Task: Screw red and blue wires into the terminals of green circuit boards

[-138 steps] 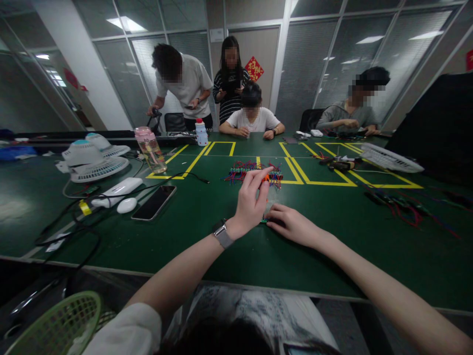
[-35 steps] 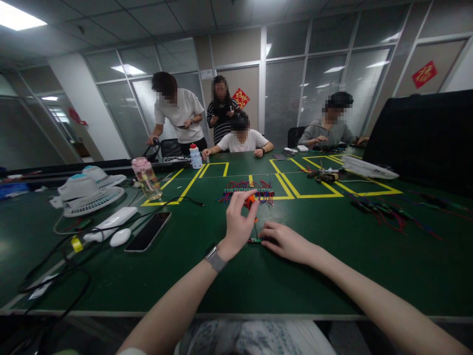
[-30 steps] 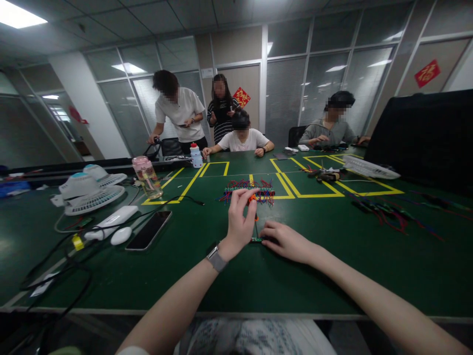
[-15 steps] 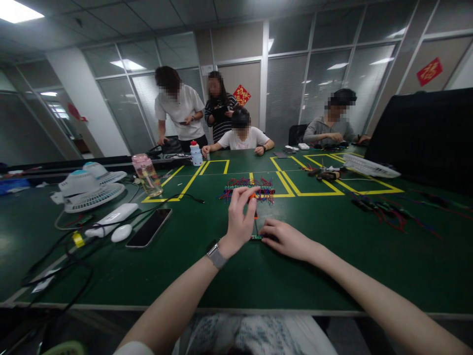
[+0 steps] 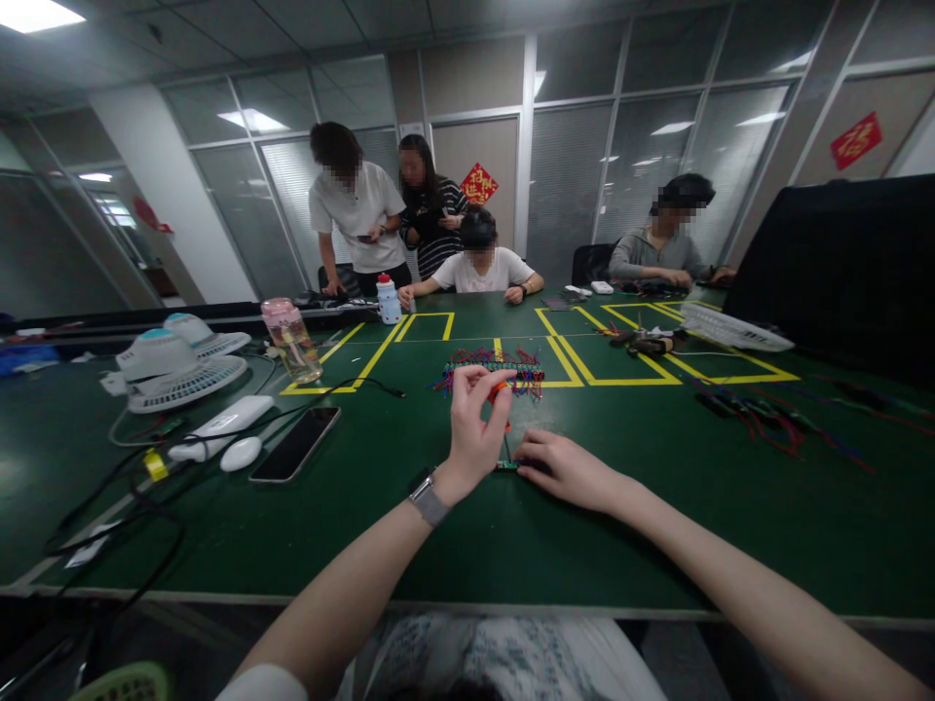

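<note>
The left hand (image 5: 474, 428) pinches an orange screwdriver (image 5: 500, 389) above a small circuit board (image 5: 506, 466) on the table (image 5: 584, 565), the right hand (image 5: 568, 472) holds the board's three o'clock end, and at ten o'clock a pink-lidded bottle (image 5: 290, 339) contains yellowish liquid (image 5: 303, 366).

Green table (image 5: 584, 565) beneath phone (image 5: 296, 445) and, apparently, circuit board (image 5: 506, 466)

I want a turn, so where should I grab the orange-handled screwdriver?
Probably by the screwdriver's orange handle, coming from above: it's the thick part, on top, and the thin shaft points down at the small circuit board. The left hand holds it there now.
</note>
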Motion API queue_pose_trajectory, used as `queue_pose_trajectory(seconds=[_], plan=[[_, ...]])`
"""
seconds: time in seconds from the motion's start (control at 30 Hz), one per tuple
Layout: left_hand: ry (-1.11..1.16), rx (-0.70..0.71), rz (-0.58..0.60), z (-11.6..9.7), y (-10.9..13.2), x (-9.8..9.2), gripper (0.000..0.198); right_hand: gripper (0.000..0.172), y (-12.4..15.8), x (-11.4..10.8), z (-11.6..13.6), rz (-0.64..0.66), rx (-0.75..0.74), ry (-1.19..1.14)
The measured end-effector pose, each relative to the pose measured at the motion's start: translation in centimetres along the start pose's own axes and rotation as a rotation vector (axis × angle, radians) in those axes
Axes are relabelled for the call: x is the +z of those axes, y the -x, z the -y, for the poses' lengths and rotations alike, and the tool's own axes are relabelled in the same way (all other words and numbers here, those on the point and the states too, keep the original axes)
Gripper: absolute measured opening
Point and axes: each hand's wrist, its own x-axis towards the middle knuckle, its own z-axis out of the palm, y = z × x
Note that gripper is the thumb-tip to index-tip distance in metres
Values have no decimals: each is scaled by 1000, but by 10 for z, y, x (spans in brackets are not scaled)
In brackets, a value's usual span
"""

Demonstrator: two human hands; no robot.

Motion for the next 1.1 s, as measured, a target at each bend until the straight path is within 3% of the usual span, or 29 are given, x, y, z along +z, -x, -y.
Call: queue_pose_trajectory(seconds=[0.2, 0.43, 0.67, 0.93, 1.1], plan=[[96, -21, 81, 6, 0, 2, 30, 20, -1, 0, -1, 6, -5, 4], [9, 23, 3, 2, 0, 2, 17, 18, 0, 1, -1, 1, -2, -1], [131, -4, 85, 4, 1, 2, 33, 19, -1, 0, 0, -2, -6, 6], [41, 55, 9, 2, 0, 2, 17, 20, -1, 2, -2, -1, -6, 13], [61, 41, 48, 1, 2, 0, 31, 19, -1, 2, -3, -10, -12, 4]])
